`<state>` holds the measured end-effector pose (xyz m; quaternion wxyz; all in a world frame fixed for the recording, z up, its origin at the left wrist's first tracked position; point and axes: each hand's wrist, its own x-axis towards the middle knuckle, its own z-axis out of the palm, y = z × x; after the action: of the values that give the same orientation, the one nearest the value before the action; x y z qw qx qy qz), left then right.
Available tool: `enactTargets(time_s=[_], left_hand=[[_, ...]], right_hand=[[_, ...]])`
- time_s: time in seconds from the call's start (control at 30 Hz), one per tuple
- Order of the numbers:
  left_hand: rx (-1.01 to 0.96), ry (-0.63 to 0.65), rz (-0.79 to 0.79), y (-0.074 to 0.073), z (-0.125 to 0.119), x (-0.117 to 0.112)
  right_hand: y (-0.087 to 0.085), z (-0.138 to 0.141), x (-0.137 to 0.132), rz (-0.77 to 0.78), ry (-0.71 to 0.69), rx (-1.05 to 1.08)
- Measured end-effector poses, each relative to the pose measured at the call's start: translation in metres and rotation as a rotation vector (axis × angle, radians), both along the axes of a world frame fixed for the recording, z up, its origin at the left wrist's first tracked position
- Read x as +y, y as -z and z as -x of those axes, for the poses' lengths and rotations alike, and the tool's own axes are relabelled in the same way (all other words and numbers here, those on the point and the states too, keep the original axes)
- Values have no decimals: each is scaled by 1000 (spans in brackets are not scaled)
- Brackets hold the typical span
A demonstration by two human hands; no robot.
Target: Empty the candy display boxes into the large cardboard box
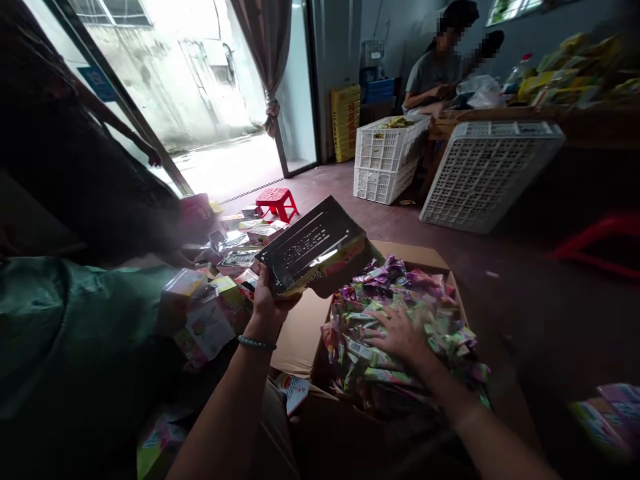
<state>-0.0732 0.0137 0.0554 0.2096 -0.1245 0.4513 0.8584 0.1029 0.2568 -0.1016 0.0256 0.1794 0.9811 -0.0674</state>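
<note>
My left hand grips the near corner of an open, shiny-lined box and holds it tilted above a cardboard carton. A bead bracelet circles that wrist. My right hand lies flat, fingers spread, on a heap of small colourful wrapped packets that fills the carton. Whether it grasps any packets I cannot tell.
More printed boxes lie piled at the left, beside a person in a green top. A red stool stands by the open doorway. White plastic crates and another seated person are at the back right.
</note>
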Motion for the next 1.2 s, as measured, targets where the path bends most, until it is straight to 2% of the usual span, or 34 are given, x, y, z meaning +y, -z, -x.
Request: enactTargets(time_s=[0.1,0.2,0.3,0.37,0.43,0.53,0.6,0.7,0.77,0.87,0.93,1.0,1.03,1.1,1.17,1.2], left_hand=[[-68,-51,-32,-7,13,-20],[37,-296,-55,-16,33,-48],[80,-513,-77,-14,49,-77],[7,-531,-77,-7,53,-89],[-63,-493,-54,2,52,-92],[-80,-405,-51,11,45,-81],[-96,-300,-68,13,38,-69],[-168,-97,-74,13,27,-54],[-204,6,-60,13,19,-46],[-217,96,3,16,4,-38],[-190,145,54,16,-3,-35],[-175,159,69,13,-4,-38],[-178,143,53,11,-1,-42],[-158,-9,-20,4,14,-58],[-88,-243,-88,-3,33,-81],[-48,-362,-97,-6,42,-93]], right_hand=[[13,-23,-4,-53,55,-10],[26,-39,-11,-141,103,-43],[43,-38,-8,-245,100,-58],[58,-30,1,-263,92,-63],[71,-20,14,-228,95,-58],[71,-12,27,-71,81,-11],[54,-10,30,65,81,-17],[11,-4,23,185,146,15],[-24,8,13,152,216,236],[-78,39,-5,99,213,540],[-111,60,-16,81,127,734],[-137,73,-25,36,28,786],[-146,74,-27,-2,-7,797],[-153,66,-26,-92,-58,815],[-139,46,-18,-178,-106,788],[-124,34,-12,-213,-130,729]])
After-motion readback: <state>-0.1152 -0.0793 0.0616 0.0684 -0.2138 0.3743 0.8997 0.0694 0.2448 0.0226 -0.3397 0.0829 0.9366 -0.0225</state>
